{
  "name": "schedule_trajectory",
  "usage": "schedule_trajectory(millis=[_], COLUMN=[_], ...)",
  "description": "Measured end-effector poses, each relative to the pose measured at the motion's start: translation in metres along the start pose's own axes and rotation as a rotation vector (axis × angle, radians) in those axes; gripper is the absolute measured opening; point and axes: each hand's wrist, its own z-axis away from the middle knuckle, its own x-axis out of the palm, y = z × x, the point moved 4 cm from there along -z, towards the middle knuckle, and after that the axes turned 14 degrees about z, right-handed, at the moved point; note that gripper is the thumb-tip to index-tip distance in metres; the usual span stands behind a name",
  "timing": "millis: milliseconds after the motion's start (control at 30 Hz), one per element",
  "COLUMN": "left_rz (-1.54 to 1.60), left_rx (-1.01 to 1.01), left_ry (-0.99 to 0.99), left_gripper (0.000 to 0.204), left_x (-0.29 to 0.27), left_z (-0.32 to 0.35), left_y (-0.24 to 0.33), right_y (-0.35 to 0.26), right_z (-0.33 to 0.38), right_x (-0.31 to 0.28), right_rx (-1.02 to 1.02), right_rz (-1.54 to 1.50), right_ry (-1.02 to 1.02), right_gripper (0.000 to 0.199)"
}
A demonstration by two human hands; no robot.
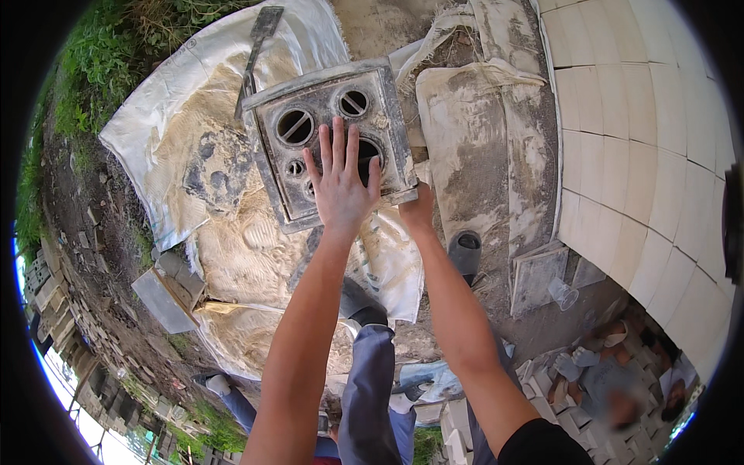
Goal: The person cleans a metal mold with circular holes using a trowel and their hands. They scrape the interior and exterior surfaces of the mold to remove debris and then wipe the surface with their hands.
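A dusty grey box-like mould, its top pierced by round holes of several sizes, some crossed by a bar, is in front of me at a slant. My left hand lies flat on its top plate with the fingers spread, partly covering the holes. At the box's near right corner, my right hand is closed round the edge or a small lug there; its fingertips are hidden. Below and left of the box spreads a white woven sheet strewn with sandy powder.
A flat-bladed shovel lies beyond the box. Pale blocks are stacked along the right, near leaning boards and a clear plastic cup. Other people are at lower right; another's legs show below. Rubble lines the left.
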Motion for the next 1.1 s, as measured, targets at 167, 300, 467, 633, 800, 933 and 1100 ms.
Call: schedule_trajectory(millis=[167,300,467,633,800,933,1100], left_rz=[0.03,0.033,0.047,0.049,0.054,0.048,0.112], left_rx=[0.017,0.025,0.02,0.039,0.048,0.033,0.028], left_ry=[0.005,0.008,0.004,0.002,0.029,0.039,0.009], left_gripper=[0.059,0.059,0.059,0.059,0.059,0.06,0.06], left_x=[0.003,0.001,0.001,-0.001,0.001,-0.001,0.001], left_z=[0.001,0.001,0.001,0.004,-0.001,0.003,0.001], left_y=[-0.005,-0.006,-0.006,-0.016,-0.005,-0.016,-0.009], right_y=[0.0,-0.014,-0.006,0.024,0.047,0.012,0.017], right_z=[0.004,0.01,0.014,-0.005,-0.009,0.003,0.01], right_x=[-0.001,-0.008,-0.002,0.017,0.011,0.009,0.004], right_rx=[0.064,0.068,0.039,0.331,0.002,-0.061,0.156], right_rz=[0.02,0.05,0.296,-0.4,-0.038,-0.251,0.287], right_ry=[0.101,0.149,0.28,-0.596,-0.092,-0.067,0.217], right_gripper=[0.027,0.029,0.027,0.03,0.023,0.022,0.039])
